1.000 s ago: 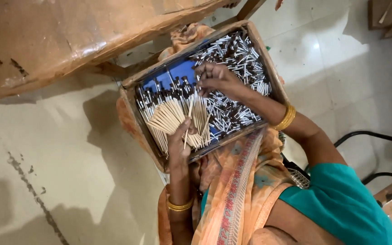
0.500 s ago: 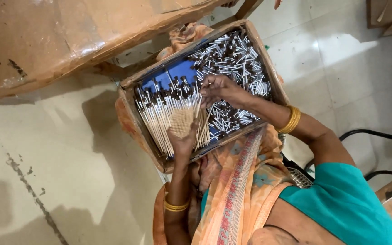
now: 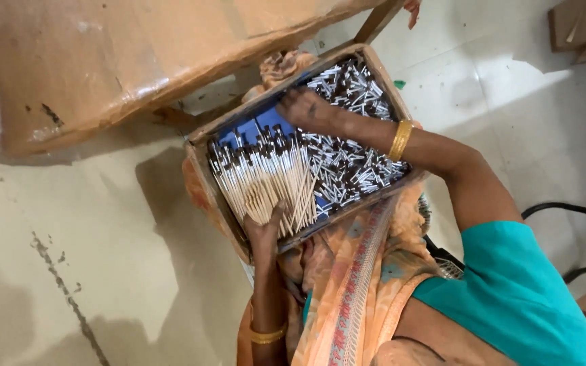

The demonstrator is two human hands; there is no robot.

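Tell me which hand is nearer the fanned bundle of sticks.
Left. The left hand grips the fanned bundle of sticks at its base; the right hand rests apart, on the loose pile farther back.

One tray [image 3: 201, 163]. Two hands in it — left [image 3: 266, 227], right [image 3: 304, 107]. Two gold bangles: one [image 3: 399, 139], another [image 3: 268, 335]. Sticks [image 3: 266, 179] — far too many to count, bundled and loose.

bright daylight from upper right | glare on floor [image 3: 496, 74] | soft shadows | slight blur
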